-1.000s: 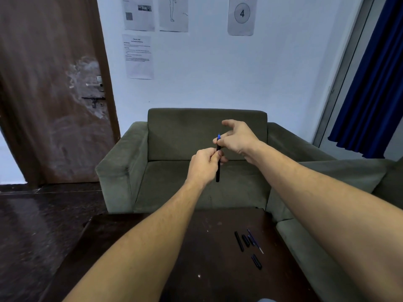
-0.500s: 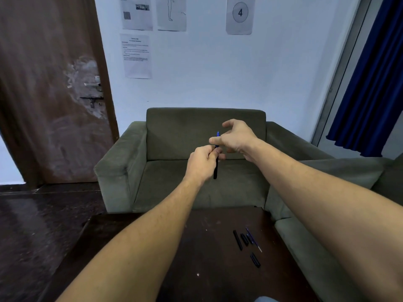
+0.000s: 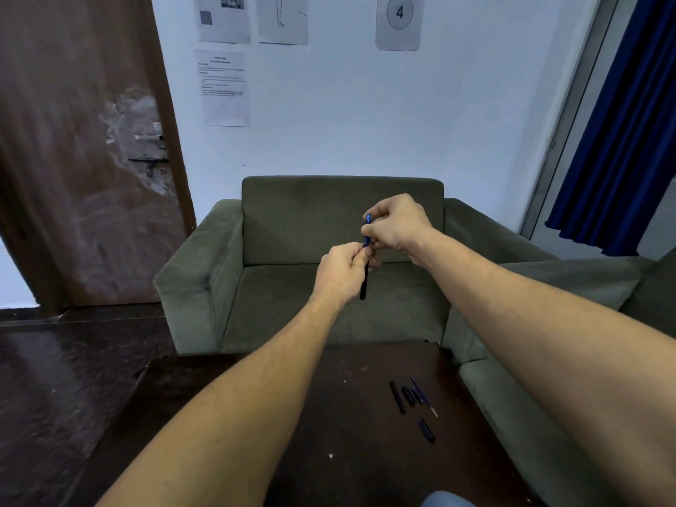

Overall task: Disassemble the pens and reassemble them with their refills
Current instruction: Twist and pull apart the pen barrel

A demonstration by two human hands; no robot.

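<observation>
A large 4 in a circle stands on the grey sheet [image 3: 398, 21] taped high on the wall [image 3: 365, 115], right of its middle. Toward the wall's left edge, the leftmost sheet [image 3: 224, 27] bears a QR code [image 3: 206, 17]. The printed sheet below [image 3: 225, 87] has lines too small to read.

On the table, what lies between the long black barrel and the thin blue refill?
In the head view, two short black pen pieces lie side by side between the long black barrel and the blue refill.
</observation>
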